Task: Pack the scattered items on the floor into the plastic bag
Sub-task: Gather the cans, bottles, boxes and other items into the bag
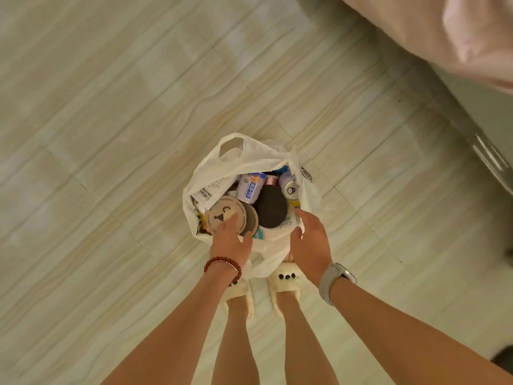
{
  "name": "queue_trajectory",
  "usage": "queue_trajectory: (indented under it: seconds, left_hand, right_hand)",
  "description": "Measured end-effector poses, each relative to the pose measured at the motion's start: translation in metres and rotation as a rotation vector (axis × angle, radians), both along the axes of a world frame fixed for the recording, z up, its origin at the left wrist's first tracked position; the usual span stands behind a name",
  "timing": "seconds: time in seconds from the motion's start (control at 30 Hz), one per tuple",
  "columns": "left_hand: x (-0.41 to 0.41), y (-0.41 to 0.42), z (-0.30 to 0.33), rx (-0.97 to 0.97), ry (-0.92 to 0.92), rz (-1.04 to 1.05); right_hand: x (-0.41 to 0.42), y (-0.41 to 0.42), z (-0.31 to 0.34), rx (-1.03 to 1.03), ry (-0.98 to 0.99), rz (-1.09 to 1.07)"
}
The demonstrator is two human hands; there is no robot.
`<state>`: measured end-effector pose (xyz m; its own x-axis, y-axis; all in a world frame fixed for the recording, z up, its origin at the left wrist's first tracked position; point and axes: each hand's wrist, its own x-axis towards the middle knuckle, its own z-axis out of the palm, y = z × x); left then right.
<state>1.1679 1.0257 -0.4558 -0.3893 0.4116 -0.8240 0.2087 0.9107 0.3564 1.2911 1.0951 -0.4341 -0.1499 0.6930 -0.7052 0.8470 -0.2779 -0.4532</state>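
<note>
A home, most likely a bedroom — pale wood-look floor (pixel 138 107) planks run across the room, and the edge of a bed with pinkish bedding (pixel 433 31) fills the upper right corner. The person wears fluffy cream indoor slippers (pixel 284 287) — house footwear.

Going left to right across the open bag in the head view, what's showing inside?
Barcoded receipt → round tan lid with a face → white and blue can → black oval object → pale can with ring pull.

Bare arms: red bead bracelet (pixel 222 266) left, grey-strapped watch (pixel 334 280) right, fluffy cream slippers (pixel 284 287).
</note>
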Motion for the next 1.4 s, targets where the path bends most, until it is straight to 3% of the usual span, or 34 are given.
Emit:
queue_trajectory:
  seconds: [0.2,0.4,0.53,0.8,1.07,1.4]
  left_hand:
    - [-0.003,0.004,0.1,0.201,0.199,-0.433]
    - [0.033,0.013,0.189,0.312,0.298,-0.715]
    - [0.093,0.015,0.225,0.296,0.269,-0.929]
    - [0.266,-0.017,0.256,0.252,0.202,-1.374]
    - [0.472,-0.114,0.195,0.195,0.159,-1.571]
    - [0.629,-0.195,0.013,0.09,0.075,-1.772]
  right_hand:
    - [0.032,-0.002,0.093,-0.022,-0.046,-0.05]
    - [0.09,-0.039,0.193,-0.066,0.0,-0.471]
    - [0.149,-0.084,0.23,-0.051,-0.004,-0.739]
    - [0.303,-0.196,0.242,-0.175,-0.008,-1.15]
    - [0.49,-0.324,0.187,-0.199,-0.035,-1.274]
    - [0.628,-0.414,0.001,-0.287,-0.099,-1.262]
